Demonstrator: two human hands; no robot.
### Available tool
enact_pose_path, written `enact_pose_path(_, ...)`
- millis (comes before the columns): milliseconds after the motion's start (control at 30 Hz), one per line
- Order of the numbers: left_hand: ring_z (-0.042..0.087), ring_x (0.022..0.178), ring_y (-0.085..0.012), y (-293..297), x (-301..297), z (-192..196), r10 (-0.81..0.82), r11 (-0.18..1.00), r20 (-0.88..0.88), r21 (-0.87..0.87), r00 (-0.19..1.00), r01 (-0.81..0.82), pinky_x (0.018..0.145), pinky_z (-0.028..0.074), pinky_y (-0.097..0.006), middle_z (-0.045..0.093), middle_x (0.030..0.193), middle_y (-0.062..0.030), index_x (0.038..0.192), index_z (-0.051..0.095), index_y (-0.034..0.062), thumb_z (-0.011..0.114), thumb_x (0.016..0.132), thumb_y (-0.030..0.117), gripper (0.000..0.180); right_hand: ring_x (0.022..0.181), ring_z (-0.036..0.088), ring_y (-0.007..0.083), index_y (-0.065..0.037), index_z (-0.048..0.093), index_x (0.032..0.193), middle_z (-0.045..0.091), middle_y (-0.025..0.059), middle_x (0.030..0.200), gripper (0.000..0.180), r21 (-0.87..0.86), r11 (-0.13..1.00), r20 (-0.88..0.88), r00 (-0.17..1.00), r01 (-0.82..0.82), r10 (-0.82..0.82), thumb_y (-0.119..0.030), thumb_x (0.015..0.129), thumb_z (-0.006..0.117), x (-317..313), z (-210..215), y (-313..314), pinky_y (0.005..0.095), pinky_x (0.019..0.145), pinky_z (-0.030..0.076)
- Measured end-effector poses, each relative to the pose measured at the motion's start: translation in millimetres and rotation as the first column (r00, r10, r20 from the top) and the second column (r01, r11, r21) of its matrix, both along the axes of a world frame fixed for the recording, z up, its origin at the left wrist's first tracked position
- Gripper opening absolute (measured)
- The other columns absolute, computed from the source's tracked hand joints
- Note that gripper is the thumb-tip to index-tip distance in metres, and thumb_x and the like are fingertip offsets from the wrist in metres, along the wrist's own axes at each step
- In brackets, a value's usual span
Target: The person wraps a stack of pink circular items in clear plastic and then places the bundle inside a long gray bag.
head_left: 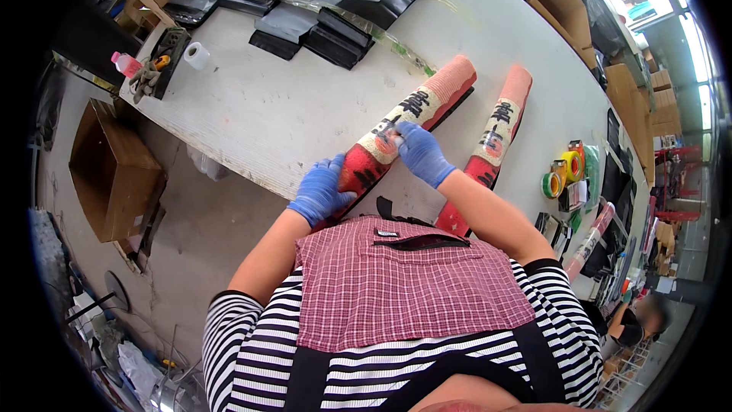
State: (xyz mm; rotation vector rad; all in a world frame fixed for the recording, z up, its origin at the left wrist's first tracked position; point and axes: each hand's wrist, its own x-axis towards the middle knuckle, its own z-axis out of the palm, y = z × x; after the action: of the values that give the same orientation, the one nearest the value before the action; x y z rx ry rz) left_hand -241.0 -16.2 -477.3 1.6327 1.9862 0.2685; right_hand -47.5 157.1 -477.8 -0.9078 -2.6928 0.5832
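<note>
A rolled mat [438, 91] in pink, cream and red with dark lettering lies slantwise on the table in front of me. My left hand [322, 189], in a blue glove, is wrapped over the red near end of this roll. Also blue-gloved, my right hand [424, 154] has its fingers closed and pressed together against the cream middle of the roll. What its fingertips pinch is too small to make out. A second rolled mat [499, 118] of the same pattern lies to the right, partly hidden by my right forearm.
Black plastic bags [335, 38] lie at the table's far left. A paper roll [196, 56] and a small tool tray [169, 61] sit by the left edge. Tape rolls [564, 172] stand on the right. An open carton [114, 175] is beside the table; another person [637, 324] is at far right.
</note>
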Motion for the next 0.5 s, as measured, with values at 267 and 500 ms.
enact_pose_path(267,0.058,0.116,-0.0180,31.4,-96.1,32.5,0.196,0.966,0.814,-0.256,0.547,0.034,0.097,0.047,-0.032,0.062,0.129,-0.0095,0.142,0.051,0.0068,0.062,0.094,0.035,0.056,0.067,0.063,0.0125,-0.005,0.053,0.093,0.059,0.0053,0.078,0.009,-0.695,0.716,-0.496,0.674,0.069,-0.547,-0.012,0.098,0.053,63.2,182.1,-20.3,0.0285,0.060,0.054)
enact_pose_path(500,0.052,0.125,-0.0184,45.7,-128.6,123.6,-0.093,0.988,0.701,0.150,0.707,-0.019,0.106,0.040,-0.033,0.060,0.133,-0.0111,0.141,0.051,0.0049,0.058,0.098,0.038,0.055,0.094,0.059,0.0230,0.003,0.057,0.105,0.058,0.0130,0.100,0.015,-0.072,0.859,-0.985,-0.100,-0.508,-0.141,-0.001,0.092,0.052,250.3,408.4,-68.4,0.0366,0.082,0.054)
